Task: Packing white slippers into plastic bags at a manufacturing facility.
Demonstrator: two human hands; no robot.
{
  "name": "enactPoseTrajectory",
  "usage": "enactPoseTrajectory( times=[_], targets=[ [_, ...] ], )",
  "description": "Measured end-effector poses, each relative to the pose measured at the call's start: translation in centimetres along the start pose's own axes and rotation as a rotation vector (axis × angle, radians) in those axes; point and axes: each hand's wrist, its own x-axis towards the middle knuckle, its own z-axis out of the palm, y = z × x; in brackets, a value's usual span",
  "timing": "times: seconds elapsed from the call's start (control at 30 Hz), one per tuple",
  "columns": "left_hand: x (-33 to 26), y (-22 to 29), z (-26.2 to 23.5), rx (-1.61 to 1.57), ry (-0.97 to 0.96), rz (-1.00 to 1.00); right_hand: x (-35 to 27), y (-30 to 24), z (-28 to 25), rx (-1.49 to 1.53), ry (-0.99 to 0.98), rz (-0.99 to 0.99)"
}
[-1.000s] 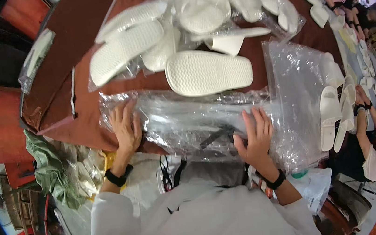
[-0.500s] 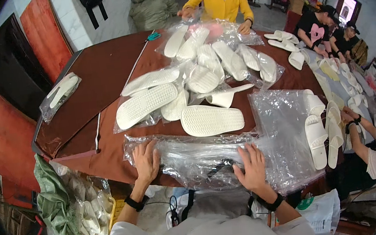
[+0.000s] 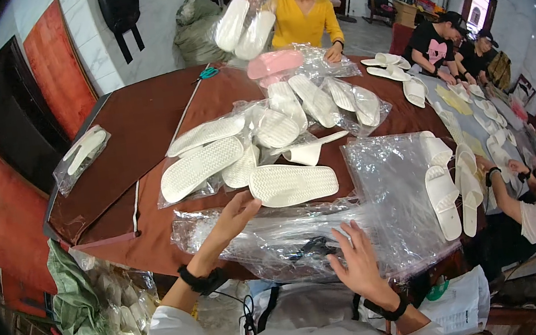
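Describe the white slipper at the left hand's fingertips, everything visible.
The white slipper is a long rounded oblong with a fine zigzag texture on its upturned face and a plain rim; it looks like foam or rubber. No strap shows, so it seems to lie sole up, crosswise on the brown table, along the far edge of the clear plastic bags. The left hand meets its left end; grip unclear.

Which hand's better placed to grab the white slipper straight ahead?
Left, likely: the left hand is right at the left end of the slipper. The right hand is open over the clear plastic, farther off.
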Motion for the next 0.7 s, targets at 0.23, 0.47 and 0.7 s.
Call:
enactPoseTrajectory(
  times=[0.23,0.47,0.7],
  targets=[
    [3.3,-1.8,3.7,-0.272,0.079,-0.064,2.1,-1.5,-0.4,0.113,0.049,-0.034],
    [-1.3,3.2,4.7,-0.387,-0.056,-0.086,6.2,-1.2,-0.7,-0.136,0.083,-0.026],
    [-1.3,5.3,2.8,-0.429,-0.151,-0.040,7.6,0.7,-0.9,0.007,0.285,-0.066]
  ],
)
